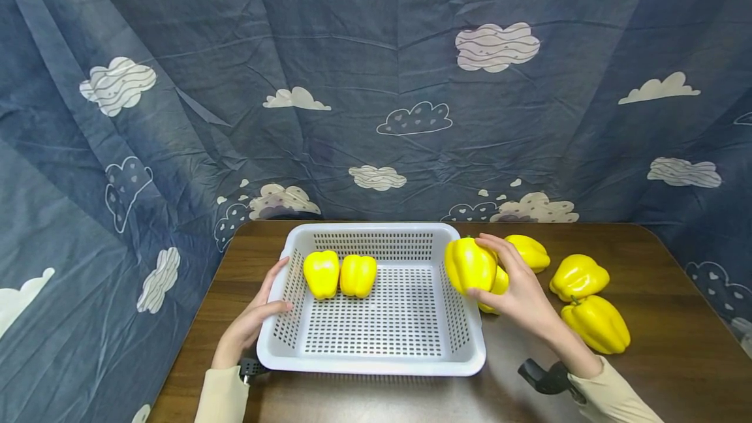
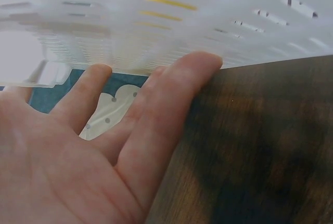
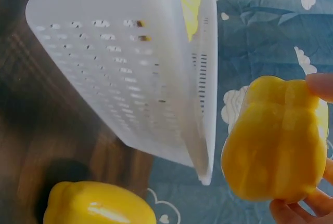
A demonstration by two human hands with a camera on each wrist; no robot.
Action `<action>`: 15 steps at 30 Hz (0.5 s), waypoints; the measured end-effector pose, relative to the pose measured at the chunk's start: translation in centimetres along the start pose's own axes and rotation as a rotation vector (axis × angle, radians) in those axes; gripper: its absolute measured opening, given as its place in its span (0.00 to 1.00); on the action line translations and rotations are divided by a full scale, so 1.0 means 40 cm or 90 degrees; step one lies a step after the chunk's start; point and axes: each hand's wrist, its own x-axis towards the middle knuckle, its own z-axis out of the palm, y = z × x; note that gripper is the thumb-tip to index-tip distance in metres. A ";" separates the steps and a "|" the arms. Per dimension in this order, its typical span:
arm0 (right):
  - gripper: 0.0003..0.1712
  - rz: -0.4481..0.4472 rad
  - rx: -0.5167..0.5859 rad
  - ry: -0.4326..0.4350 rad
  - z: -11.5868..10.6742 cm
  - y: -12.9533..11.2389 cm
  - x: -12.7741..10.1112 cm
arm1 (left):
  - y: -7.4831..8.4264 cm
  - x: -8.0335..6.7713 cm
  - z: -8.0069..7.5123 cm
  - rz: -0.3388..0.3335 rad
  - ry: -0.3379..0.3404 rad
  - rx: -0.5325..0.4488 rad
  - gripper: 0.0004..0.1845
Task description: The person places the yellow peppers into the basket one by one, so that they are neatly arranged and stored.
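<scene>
My right hand (image 1: 519, 296) holds a yellow bell pepper (image 1: 470, 265) just over the right rim of a white slotted plastic basket (image 1: 376, 363). Its thumb and fingers grip the pepper from opposite sides, and the right wrist view shows this pepper (image 3: 276, 141) beside the basket's rim. Two more yellow bell peppers (image 1: 358, 276) lie side by side in the basket's left half. At the left side of the basket rests my left hand (image 1: 252, 325), its digits extended; in the left wrist view the fingers (image 2: 156, 125) are against the slotted wall (image 2: 125, 31).
Several yellow bell peppers (image 1: 596, 325) lie on the brown wooden table (image 1: 675, 358) right of the basket; one (image 1: 499, 281) is partly hidden behind my right hand. A dark blue curtain (image 1: 352, 83) with cloud prints hangs behind the table.
</scene>
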 end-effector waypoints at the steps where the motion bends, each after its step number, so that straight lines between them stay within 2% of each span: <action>1: 0.45 -0.004 0.002 -0.001 0.002 -0.002 0.002 | 0.000 0.000 0.000 0.000 0.000 0.000 0.46; 15: 0.46 -0.050 0.015 -0.028 0.038 -0.046 0.038 | -0.002 0.001 0.001 0.000 0.002 0.004 0.46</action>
